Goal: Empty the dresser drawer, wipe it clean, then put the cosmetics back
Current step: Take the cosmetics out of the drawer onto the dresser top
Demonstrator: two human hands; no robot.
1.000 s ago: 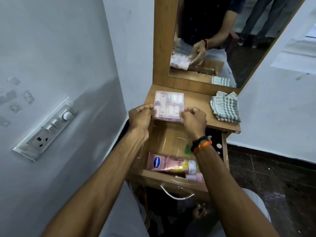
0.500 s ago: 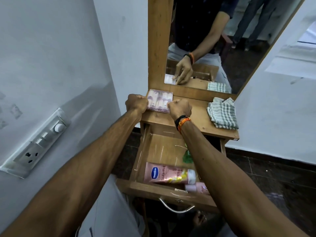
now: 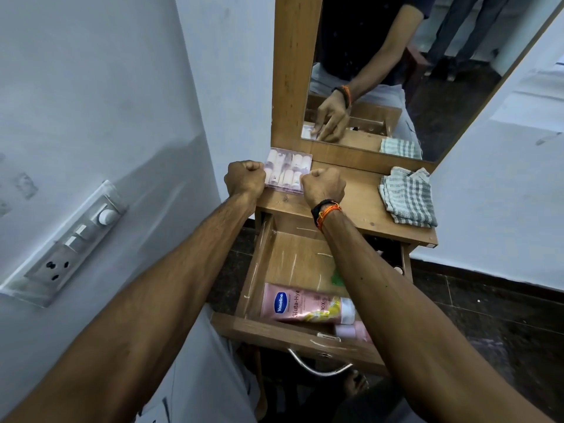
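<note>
Since a second ago we have carried the clear case (image 3: 288, 169) up from over the drawer (image 3: 293, 264) onto the dresser top (image 3: 360, 203), and our view has tipped down.

Head view:
- Case lies flat at the top's 10 o'clock corner, against the mirror (image 3: 396, 71) frame.
- Left hand (image 3: 245, 179) at the case's 9 o'clock edge, fingers curled in, pinching that edge.
- Right hand (image 3: 323, 186) at its 4 o'clock corner, fingers curled tight on the edge; black and orange bands on that wrist.
- Checked cloth (image 3: 407, 196) folded at the top's 3 o'clock end, well apart from the case.
- Drawer pulled open under our forearms. Pink Vaseline tube (image 3: 300, 303) lies crosswise at its 6 o'clock end, against the front board. Small pink bottle (image 3: 355, 331) just beside it at 4 o'clock, partly hidden by our right arm.
- Switch plate (image 3: 70, 242) on the wall at 9 o'clock.
</note>
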